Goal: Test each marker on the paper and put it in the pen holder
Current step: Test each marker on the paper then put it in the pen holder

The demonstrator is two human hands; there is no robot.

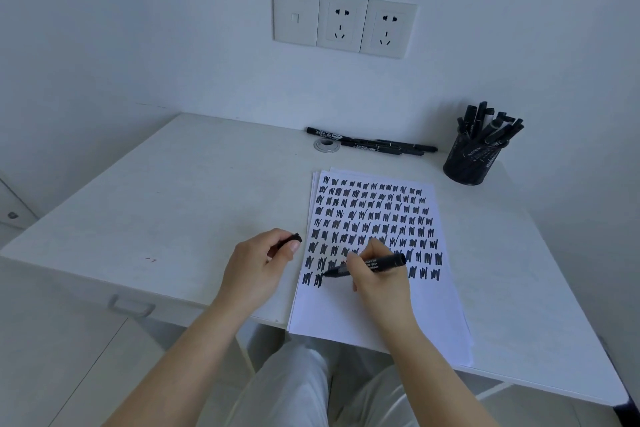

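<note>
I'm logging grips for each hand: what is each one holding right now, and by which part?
The right hand grips an uncapped black marker around the middle of its barrel, tip on the paper. The left hand pinches the marker's cap by one end.

You are sitting at a plain desk in what looks like a small office or study room. The white desk (173, 191) is pushed against a bare, pale wall (138, 28), where a switch plate and two power sockets (343, 22) sit in a row just above it. A round cable grommet (326, 145) is set into the desktop near the wall, a usual mark of office furniture. A drawer handle (131, 305) shows under the desk's near edge, and pale floor lies below.
</note>
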